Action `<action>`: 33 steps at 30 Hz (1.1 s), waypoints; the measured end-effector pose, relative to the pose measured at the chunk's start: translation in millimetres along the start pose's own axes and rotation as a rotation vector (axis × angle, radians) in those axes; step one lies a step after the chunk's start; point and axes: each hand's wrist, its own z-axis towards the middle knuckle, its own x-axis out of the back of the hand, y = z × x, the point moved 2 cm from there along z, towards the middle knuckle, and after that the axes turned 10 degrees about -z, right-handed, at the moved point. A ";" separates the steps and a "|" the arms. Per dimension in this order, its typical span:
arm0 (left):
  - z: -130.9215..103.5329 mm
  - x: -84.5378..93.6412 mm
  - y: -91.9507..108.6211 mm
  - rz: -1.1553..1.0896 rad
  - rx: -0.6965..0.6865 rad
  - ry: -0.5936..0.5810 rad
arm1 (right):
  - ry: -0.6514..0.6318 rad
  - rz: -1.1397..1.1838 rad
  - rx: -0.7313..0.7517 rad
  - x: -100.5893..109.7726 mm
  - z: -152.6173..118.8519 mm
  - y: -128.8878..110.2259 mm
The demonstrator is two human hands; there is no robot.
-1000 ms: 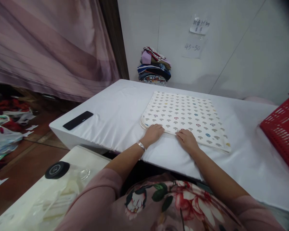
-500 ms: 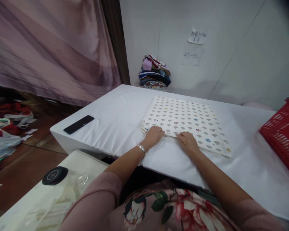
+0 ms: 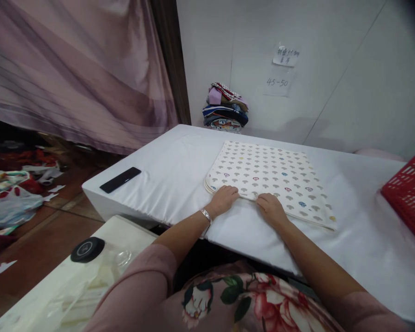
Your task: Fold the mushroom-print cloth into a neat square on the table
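A white cloth [image 3: 266, 170] patterned with small grey mushroom shapes and a few coloured ones lies folded in layers on the white-covered table [image 3: 173, 166]. My left hand [image 3: 224, 199] is closed on its near edge, left of the middle, fingers curled over the fabric. A short way to the right, my right hand [image 3: 270, 208] pinches the same edge between thumb and fingers. The edge between my two hands is lifted slightly. The fingertips beneath the cloth are hidden.
A black phone [image 3: 120, 180] lies at the table's left end. At the right stands a red plastic basket [image 3: 410, 189]. Folded fabrics [image 3: 225, 108] are stacked by the wall. On a lower white surface near me sits a round black object [image 3: 87, 249] beside clear plastic.
The view has shifted slightly, so everything sits a little further right and lower. Both hands stay on the cloth's near edge; the right fingers have curled in a little more.
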 end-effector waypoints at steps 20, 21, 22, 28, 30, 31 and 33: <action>12.2 -1.5 14.4 -0.060 -0.029 -0.040 | -0.006 -0.083 -0.014 3.2 4.6 -6.4; 14.2 -3.6 14.8 -0.054 -0.038 -0.046 | -0.008 -0.080 -0.009 3.8 4.4 -6.8; 16.0 -5.3 15.3 -0.054 -0.043 -0.050 | -0.010 -0.078 -0.004 4.6 4.4 -7.2; 18.6 -6.2 16.2 -0.103 -0.010 -0.004 | -0.018 -0.098 -0.014 10.2 7.4 -9.6; 16.5 -4.8 15.8 -0.102 -0.008 0.012 | -0.048 -0.114 -0.018 10.3 9.1 -10.6; 15.3 -4.1 15.4 -0.103 -0.004 0.021 | -0.065 -0.123 -0.015 9.8 9.8 -11.0; 12.9 -3.4 14.6 -0.110 0.011 0.042 | -0.090 -0.142 -0.008 8.1 10.4 -11.4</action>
